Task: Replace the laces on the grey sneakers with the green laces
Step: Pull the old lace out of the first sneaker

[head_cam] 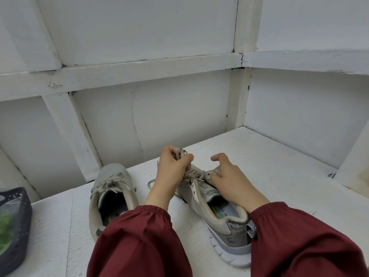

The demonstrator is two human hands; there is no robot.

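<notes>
Grey lace (194, 173) of the right sneaker (223, 218), near the middle of the table, slack across the upper eyelets, with one stretch drawn up and away toward the far side. Pinched there between thumb and curled fingers of the left hand (171, 168), just above the tongue. Right hand (229, 174) laid on the right flank of the same shoe, lower fingers bent and clamped on the eyelet flap, thumb and forefinger lifted free.

Judged as the unlacing stage, early in the task, with no green threaded anywhere yet.

To do it well:
- Loosen one crossing at a time, from the top eyelets down toward the toe.
- Pull in line with each hole, so that the tip does not snag.
- Keep the flap pinned, so that the shoe neither slides nor tips.
- Lay the freed lace aside, apart from the new ones.

Just beside, to the left: left sneaker (108, 176), toe pointing far, laced to the top, untouched. Farther left, at the frame's edge and well apart from both shoes: dark perforated basket (22, 220) with the green laces (6, 226) inside, apparently in a clear bag. Underneath, a white table (279, 176); in the near foreground, maroon sleeves (139, 236).
</notes>
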